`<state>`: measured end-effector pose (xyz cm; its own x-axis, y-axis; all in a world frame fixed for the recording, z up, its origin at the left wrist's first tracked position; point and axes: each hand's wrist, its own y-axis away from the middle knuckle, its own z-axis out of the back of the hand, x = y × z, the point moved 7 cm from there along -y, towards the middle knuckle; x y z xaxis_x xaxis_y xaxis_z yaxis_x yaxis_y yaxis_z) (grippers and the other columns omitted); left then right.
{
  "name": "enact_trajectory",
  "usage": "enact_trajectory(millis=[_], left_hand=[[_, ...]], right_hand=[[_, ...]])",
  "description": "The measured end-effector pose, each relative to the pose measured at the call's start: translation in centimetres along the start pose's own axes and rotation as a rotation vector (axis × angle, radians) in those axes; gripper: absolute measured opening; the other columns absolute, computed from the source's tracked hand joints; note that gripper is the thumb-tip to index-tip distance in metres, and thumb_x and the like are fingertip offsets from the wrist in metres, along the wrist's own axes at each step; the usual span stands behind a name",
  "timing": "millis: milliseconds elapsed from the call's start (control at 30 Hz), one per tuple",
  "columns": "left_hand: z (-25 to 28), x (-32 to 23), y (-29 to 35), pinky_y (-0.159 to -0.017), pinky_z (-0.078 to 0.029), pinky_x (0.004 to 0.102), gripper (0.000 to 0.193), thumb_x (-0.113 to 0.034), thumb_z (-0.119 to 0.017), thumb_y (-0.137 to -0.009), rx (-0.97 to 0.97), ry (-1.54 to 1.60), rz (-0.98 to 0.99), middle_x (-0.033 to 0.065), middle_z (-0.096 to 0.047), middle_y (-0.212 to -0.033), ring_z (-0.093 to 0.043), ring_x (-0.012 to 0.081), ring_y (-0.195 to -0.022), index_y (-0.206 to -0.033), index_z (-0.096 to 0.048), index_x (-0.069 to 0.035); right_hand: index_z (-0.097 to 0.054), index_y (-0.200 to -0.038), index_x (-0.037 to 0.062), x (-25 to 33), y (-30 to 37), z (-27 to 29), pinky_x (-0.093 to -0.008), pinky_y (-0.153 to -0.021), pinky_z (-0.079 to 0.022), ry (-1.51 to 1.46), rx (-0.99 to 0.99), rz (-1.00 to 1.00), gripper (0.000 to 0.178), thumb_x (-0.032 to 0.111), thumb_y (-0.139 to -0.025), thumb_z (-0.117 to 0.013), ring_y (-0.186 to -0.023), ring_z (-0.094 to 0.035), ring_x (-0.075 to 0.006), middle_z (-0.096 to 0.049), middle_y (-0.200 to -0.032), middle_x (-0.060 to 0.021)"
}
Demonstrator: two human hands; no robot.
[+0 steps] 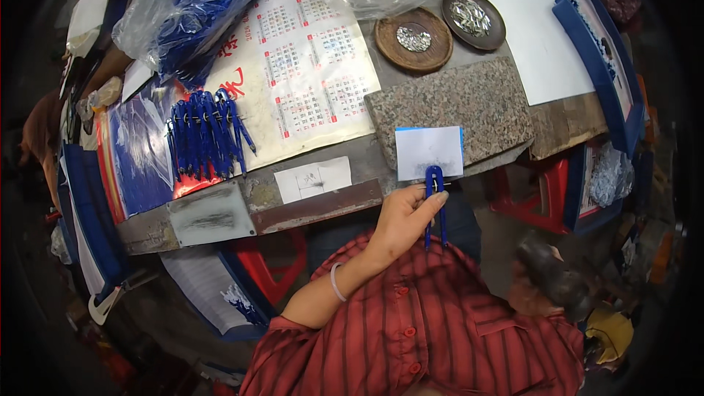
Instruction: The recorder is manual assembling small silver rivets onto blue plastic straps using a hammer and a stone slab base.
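Note:
A blue drawing compass (443,220) is pinched between the thumb and fingers of my left hand (405,218). Its round top rests on a small white pad (429,148) with a blue edge and grey smudges, at the front of the speckled stone block (458,106). Both legs hang down toward my shirt, and a thin pin sticks out sideways near the top. On the right, my right hand (522,292) is raised beside my body, closed around a dark hammer (554,273); it is dim and its handle is mostly hidden.
Several blue compasses (205,136) lie piled on the left. Behind the block stand a brown round dish (386,42) and a dark dish (477,38), both with small metal parts. A plastic bag (198,11) of blue pieces, blue trays (612,66) and red stools (541,194) surround the bench.

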<state>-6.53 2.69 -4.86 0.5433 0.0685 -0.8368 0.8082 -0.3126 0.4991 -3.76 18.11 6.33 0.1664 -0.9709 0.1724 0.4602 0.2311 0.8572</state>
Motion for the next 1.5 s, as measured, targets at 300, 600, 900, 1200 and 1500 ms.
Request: enact_trajectory(millis=[300,600,900,1200,1500], left_hand=[[0.2,-0.5,-0.1,-0.047,-0.037,0.0179,0.025,-0.025,-0.059,-0.093,0.016,0.022,0.002,-0.0033,-0.057,-0.064,-0.05,0.002,-0.054,-0.082,-0.063,-0.004],[0.1,-0.4,0.1,-0.048,-0.038,0.0183,0.023,-0.024,-0.06,-0.092,0.01,0.036,0.044,-0.0035,-0.056,-0.066,-0.05,0.0018,-0.056,-0.086,-0.065,-0.002],[0.0,-0.4,0.3,-0.047,-0.036,0.0179,0.024,-0.026,-0.06,-0.093,0.018,0.013,0.016,-0.0041,-0.055,-0.063,-0.047,0.0013,-0.053,-0.081,-0.062,-0.005],[-0.9,-4.0,2.6,-0.054,-0.041,0.0222,0.026,-0.024,-0.059,-0.093,0.082,0.014,-0.192,-0.002,-0.054,-0.064,-0.049,0.004,-0.059,-0.083,-0.06,0.0],[1.3,-5.8,4.4,-0.055,-0.042,0.023,0.023,-0.022,-0.059,-0.093,0.123,0.032,-0.194,0.0,-0.057,-0.066,-0.052,0.0046,-0.061,-0.086,-0.062,0.0]], right_hand=[[-0.047,-0.126,-0.0009,1.1,0.6,3.0,-0.037,-0.055,-0.048,-0.22,-1.003,0.462,0.047,0.005,-0.081,-0.062,-0.066,-0.06,-0.0314,-0.059,-0.084,-0.0138],[-0.043,-0.131,0.0005,1.1,-2.2,2.6,-0.0388,-0.057,-0.05,-0.257,-0.93,0.499,0.049,0.005,-0.085,-0.058,-0.073,-0.063,-0.033,-0.062,-0.09,-0.0165],[-0.048,-0.13,0.0039,-3.0,-3.3,3.8,-0.04,-0.058,-0.045,-0.154,-1.197,0.224,0.05,0.003,-0.082,-0.062,-0.067,-0.056,-0.0313,-0.052,-0.081,-0.0145],[-0.058,-0.11,-0.0023,1.4,-2.5,7.1,-0.0263,-0.062,-0.045,-0.67,-0.873,0.528,0.03,0.002,-0.08,-0.063,-0.071,-0.056,-0.0131,-0.059,-0.09,-0.0093],[-0.058,-0.107,-0.0049,5.8,-5.7,7.2,-0.0231,-0.076,-0.048,-1.195,-0.388,0.718,0.019,0.003,-0.091,-0.052,-0.087,-0.058,-0.0084,-0.062,-0.096,-0.006]])
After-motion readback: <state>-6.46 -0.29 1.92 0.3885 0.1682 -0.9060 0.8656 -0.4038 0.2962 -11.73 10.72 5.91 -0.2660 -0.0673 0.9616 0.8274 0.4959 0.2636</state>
